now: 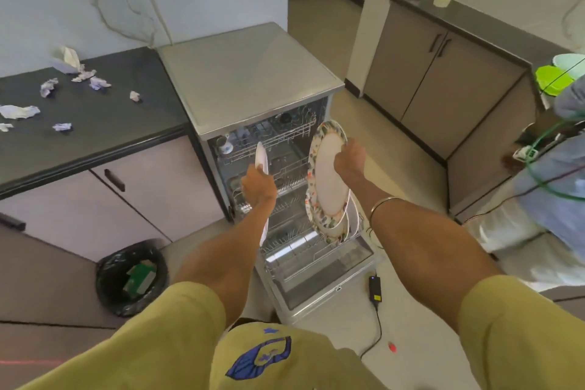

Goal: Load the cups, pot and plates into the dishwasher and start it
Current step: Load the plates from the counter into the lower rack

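**Two plates held on edge over the open dishwasher**

While both bare forearms reach out of mustard-yellow sleeves (177, 320), each hand carries a plate above the lower rack (294, 250), a grid of thin grey wire pulled out over the dropped door (319, 294). The left hand (258, 188) curls its fingers round a plain white plate (261, 157), seen edge-on as a thin sliver, its long axis upright and tipped slightly. The right hand (348, 158), with a thin metal bangle (384, 204) on its wrist, pinches the far rim of a round floral plate (327, 172), glossy, cream in the middle with a speckled coloured border; it stands nearly upright with its face towards the left hand. Just below and touching it, more plates (340, 228) stand upright in the rack. Farther in, the upper rack (272, 139) holds a cup (225, 146). The dishwasher (250, 79) has a flat, brushed steel top.
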Action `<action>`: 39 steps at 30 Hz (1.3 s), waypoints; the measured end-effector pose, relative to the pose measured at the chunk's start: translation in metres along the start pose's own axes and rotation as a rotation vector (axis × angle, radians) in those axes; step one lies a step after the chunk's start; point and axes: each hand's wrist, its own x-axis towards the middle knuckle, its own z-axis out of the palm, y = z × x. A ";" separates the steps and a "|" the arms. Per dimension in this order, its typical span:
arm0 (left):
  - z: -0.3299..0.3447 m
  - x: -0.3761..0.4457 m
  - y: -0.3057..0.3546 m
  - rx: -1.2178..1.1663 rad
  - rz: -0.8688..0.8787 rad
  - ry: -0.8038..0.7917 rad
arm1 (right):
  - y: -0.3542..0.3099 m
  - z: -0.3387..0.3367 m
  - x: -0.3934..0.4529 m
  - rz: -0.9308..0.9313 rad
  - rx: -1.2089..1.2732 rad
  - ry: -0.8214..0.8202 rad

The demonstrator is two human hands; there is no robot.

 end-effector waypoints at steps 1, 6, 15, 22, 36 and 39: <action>0.011 0.003 0.002 0.005 -0.016 -0.014 | 0.004 0.002 0.008 0.003 -0.004 -0.003; 0.052 0.008 0.019 0.018 -0.041 -0.078 | 0.018 0.004 0.037 0.047 -0.003 -0.073; 0.101 0.013 0.030 0.302 0.064 -0.311 | 0.055 0.030 0.089 0.062 -0.047 -0.221; 0.144 0.009 0.024 0.466 -0.049 -0.329 | 0.078 0.053 0.146 -0.024 -0.106 -0.396; 0.238 0.010 0.035 0.135 -0.398 -0.107 | 0.141 0.095 0.202 -0.130 -0.203 -0.663; 0.254 0.011 0.027 0.230 -0.400 -0.092 | 0.156 0.110 0.211 -0.104 -0.178 -0.703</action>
